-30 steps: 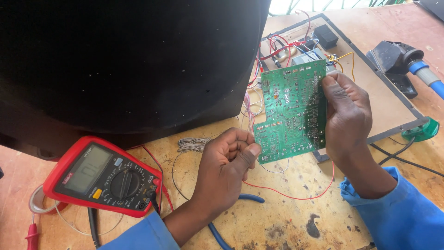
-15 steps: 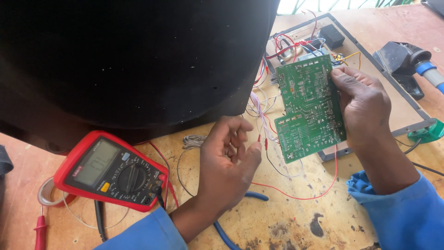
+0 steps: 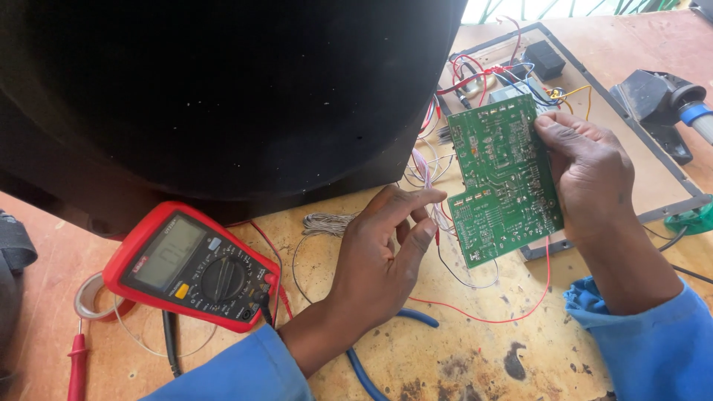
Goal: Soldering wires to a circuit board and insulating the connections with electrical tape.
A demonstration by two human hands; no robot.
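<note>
a view from above a worn wooden bench, looking down at two hands in blue sleeves. the right hand grips a green circuit board by its right edge, thumb on the near face and fingers wrapped behind it. the board is held up off the bench, tilted, solder side toward the camera, roughly in the centre right of the view. thin wires, white, pink and red, run from its left edge toward the left hand and back to the panel behind.

the left hand is just left of the board, fingers curled loosely together around those thin wires, fingertips near the board's lower left corner. whether it pinches a wire firmly cannot be told.

behind the board lies a flat panel with a dark frame, carrying red, yellow and black wiring and a small black block. a large black cabinet fills the upper left.

on the bench to the left sits a red multimeter, its screen lit and dial facing up. a red probe lies at the lower left, beside a roll of tape. a long red wire loops across the bench below the board, and a blue cable passes under the left wrist. at the far right edge is a black tool with a blue collar.
</note>
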